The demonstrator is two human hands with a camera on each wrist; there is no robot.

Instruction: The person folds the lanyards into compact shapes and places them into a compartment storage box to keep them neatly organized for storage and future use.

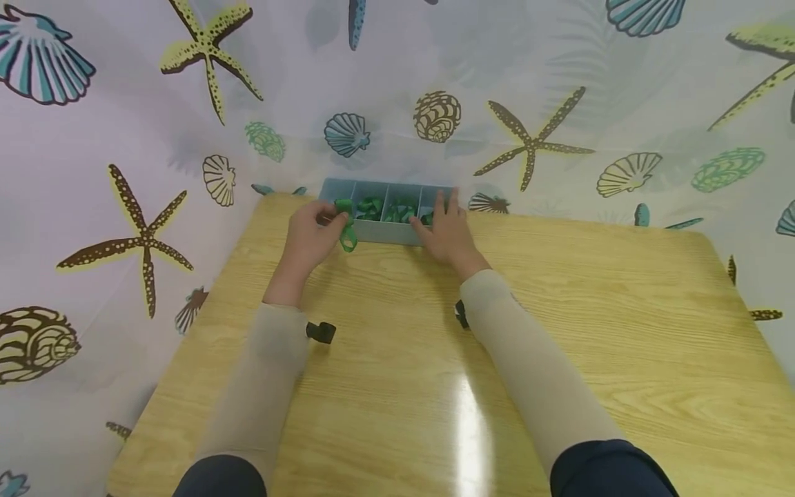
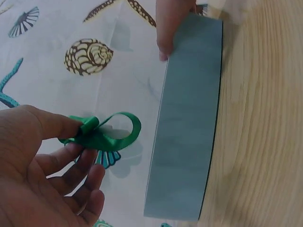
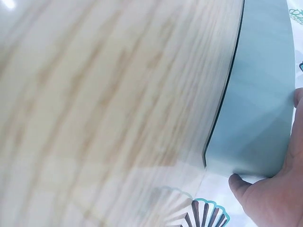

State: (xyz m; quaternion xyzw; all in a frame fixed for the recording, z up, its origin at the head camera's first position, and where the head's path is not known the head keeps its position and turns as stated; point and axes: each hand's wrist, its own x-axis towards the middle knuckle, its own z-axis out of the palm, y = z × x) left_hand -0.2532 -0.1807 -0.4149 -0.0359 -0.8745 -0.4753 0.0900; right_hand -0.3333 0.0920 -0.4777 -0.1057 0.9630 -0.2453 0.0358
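At the table's far side stands a long grey-blue divided box (image 1: pixel 388 232), with green ribbon pieces (image 1: pixel 400 210) in several compartments. By the box's left end, my left hand (image 1: pixel 312 233) pinches a looped green ribbon (image 2: pixel 118 142) between thumb and fingertips. The ribbon's loop sticks out past the fingertips, and the other fingers are loosely bent. My right hand (image 1: pixel 448 233) rests on the right end of the box, fingers extended across it and thumb at the front rim. Seen from the right wrist, one fingertip (image 3: pixel 239 183) lies against the box's end wall.
The box sits on a light wood table (image 1: pixel 590 310), close to a hanging cloth (image 1: pixel 397 83) printed with shells and starfish. Beige sleeves (image 1: pixel 528 359) cover both forearms, and a small black device (image 1: pixel 321 333) is at the left wrist.
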